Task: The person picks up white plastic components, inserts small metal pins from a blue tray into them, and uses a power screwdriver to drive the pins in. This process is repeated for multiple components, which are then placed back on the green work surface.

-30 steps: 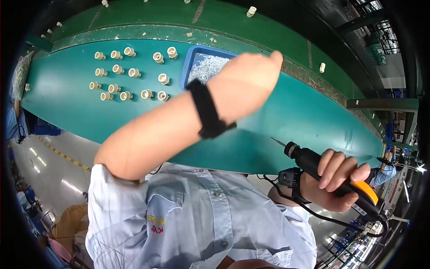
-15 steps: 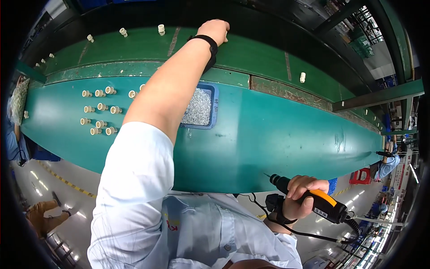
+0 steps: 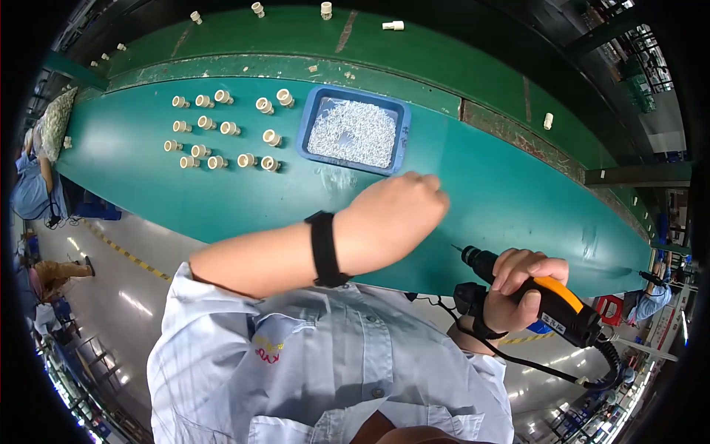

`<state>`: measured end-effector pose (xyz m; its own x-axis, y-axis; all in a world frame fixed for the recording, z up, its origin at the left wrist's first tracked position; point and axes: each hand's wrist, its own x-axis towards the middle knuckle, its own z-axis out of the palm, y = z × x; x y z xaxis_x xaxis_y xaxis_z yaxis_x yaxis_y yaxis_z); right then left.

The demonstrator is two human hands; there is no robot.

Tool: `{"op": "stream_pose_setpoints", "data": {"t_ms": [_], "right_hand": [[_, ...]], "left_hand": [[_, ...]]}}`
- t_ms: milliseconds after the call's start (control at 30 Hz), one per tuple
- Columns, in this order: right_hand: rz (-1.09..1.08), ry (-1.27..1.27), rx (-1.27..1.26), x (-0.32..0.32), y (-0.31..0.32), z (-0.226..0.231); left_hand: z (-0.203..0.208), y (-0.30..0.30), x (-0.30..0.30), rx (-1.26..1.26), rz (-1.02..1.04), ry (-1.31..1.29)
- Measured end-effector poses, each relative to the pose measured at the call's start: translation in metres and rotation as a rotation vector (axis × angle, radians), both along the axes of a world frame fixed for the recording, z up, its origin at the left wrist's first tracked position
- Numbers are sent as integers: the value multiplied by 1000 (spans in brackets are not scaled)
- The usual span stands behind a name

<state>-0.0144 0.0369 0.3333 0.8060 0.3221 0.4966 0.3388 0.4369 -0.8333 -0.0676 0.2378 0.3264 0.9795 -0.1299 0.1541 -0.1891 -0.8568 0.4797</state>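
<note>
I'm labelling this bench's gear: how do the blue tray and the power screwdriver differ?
The tray is a shallow blue rectangle; the screwdriver is long, black and orange. The tray rests on the table, holding small silvery pieces; the screwdriver is held in the right hand.

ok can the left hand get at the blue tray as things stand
Probably yes: the left hand looks close to the near edge of the blue tray, and no other thing shows between them.

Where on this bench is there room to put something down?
Widest: the teal tabletop right of the blue tray, beyond the power screwdriver. Another lies between the cream fittings and the bag at far left. It's crowded among those fittings.
</note>
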Motion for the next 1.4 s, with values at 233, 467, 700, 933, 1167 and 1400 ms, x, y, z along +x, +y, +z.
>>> {"op": "stream_pose_setpoints", "data": {"t_ms": [233,467,700,933,1167,1400], "right_hand": [[120,-22,-25,-3,29,5],[129,8,-65,-13,37,0],[128,11,-78,-14,37,2],[144,1,-93,-10,37,2],[140,-1,-63,-11,39,4],[154,5,-74,-11,37,1]], "left_hand": [[-52,38,-55,50,53,49],[-51,40,-56,-132,64,67],[-53,42,-54,-200,30,112],[-37,46,-49,-273,66,112],[-50,97,7,39,286,-255],[-48,99,16,-223,388,146]]}}
